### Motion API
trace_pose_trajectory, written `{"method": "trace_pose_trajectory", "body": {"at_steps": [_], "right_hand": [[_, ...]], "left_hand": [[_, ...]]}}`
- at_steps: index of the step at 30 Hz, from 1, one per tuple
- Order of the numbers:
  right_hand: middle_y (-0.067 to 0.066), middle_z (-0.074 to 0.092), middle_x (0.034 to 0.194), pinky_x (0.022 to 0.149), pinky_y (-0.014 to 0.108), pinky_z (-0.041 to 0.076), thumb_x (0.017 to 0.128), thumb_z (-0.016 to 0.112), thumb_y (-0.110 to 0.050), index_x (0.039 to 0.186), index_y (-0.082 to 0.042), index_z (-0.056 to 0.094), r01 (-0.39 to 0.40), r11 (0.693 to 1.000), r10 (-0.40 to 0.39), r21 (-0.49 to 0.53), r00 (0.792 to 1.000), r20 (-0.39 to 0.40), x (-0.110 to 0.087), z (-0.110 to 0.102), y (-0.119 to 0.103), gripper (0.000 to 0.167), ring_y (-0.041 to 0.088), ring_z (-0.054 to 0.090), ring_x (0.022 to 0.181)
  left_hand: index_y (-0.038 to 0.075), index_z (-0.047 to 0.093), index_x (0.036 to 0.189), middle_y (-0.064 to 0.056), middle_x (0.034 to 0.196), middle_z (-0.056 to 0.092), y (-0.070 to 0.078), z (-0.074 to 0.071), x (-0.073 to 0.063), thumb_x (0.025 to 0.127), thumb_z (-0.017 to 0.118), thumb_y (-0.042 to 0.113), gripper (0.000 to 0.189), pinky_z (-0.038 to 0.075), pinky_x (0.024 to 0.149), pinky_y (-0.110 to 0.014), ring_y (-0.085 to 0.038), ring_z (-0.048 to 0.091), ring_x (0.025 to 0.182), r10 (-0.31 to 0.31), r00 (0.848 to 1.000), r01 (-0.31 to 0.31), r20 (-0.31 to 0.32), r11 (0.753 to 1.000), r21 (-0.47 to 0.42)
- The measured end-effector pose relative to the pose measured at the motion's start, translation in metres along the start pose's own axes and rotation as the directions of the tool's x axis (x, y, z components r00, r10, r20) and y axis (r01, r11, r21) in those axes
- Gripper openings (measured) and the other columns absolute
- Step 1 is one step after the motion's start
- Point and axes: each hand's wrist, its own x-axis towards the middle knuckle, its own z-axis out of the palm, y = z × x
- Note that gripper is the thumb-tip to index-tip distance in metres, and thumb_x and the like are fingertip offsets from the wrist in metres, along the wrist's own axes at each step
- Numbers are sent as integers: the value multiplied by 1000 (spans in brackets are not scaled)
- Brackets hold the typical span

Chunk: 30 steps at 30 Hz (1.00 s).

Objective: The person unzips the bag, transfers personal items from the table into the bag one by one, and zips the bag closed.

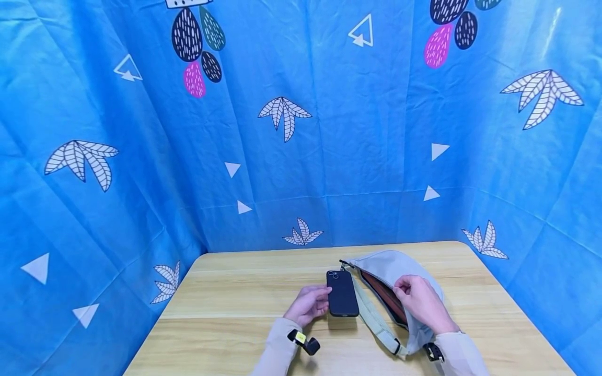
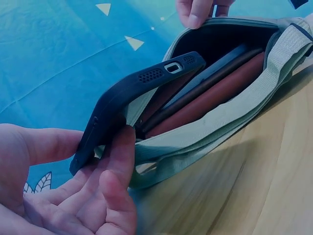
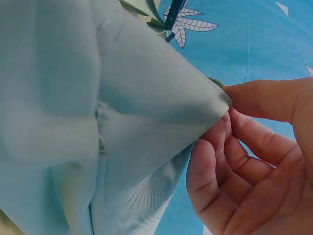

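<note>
A black smartphone is pinched along its edge between the thumb and fingers of my left hand, raised above the table beside the bag. In the left wrist view the phone tilts toward the bag's gaping mouth. My right hand pinches the rim of the pale grey-green waist bag and pulls it up. The right wrist view shows thumb and fingers on a corner of the cloth. Inside lie a reddish-brown leather item and other flat things, partly hidden.
The bag's webbing strap lies along its near left side, with a dark buckle at the end. Everything is on a light wooden table. Blue patterned cloth hangs behind and at both sides.
</note>
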Motion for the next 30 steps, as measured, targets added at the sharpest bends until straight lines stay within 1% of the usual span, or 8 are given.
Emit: {"method": "trace_pose_trajectory", "body": {"at_steps": [8,11,18,21,26,30], "right_hand": [[-1,69,77,60,20,48,91,67,-3,86,-7,73,7,1000,-7,1,1000,-5,1,0,0,9,9,56,68],[-1,69,77,60,20,48,90,67,-3,85,-8,73,7,1000,-7,2,1000,-7,1,1,0,9,8,56,67],[-1,68,76,60,20,46,90,67,-3,85,-8,73,-1,1000,1,3,1000,-4,1,0,0,9,9,55,67],[-1,67,76,60,20,46,91,67,-3,85,-8,72,-3,1000,3,5,1000,-4,1,0,0,9,9,54,67],[-1,67,76,61,20,46,90,67,-3,85,-8,72,1,1000,-1,-1,1000,-7,0,0,-1,9,9,55,67],[-2,67,76,61,20,46,90,67,-3,85,-8,72,-1,1000,1,-6,1000,-5,0,0,-1,9,9,54,67]], "left_hand": [[0,60,122,8,76,67,-1,9,1,95,70,14,32,54,61,-16,-4,61,61,-5,1000,5,2,1000,5],[1,60,120,7,75,66,-2,12,2,95,70,13,30,54,60,-16,-4,61,61,-7,1000,7,7,1000,3],[7,63,112,7,75,67,-4,20,7,95,71,14,20,54,61,-16,-5,61,62,-2,1000,2,11,1000,-2],[6,63,115,7,75,67,-5,24,7,94,71,14,23,54,61,-16,-5,61,62,-4,1000,4,7,1000,-2],[0,59,124,6,77,67,-6,30,7,94,71,14,35,54,61,-15,-5,61,63,-5,1000,5,9,1000,1],[0,58,121,6,76,67,-8,34,7,95,70,13,32,54,61,-15,-5,61,62,-3,1000,3,14,1000,-7]]}}
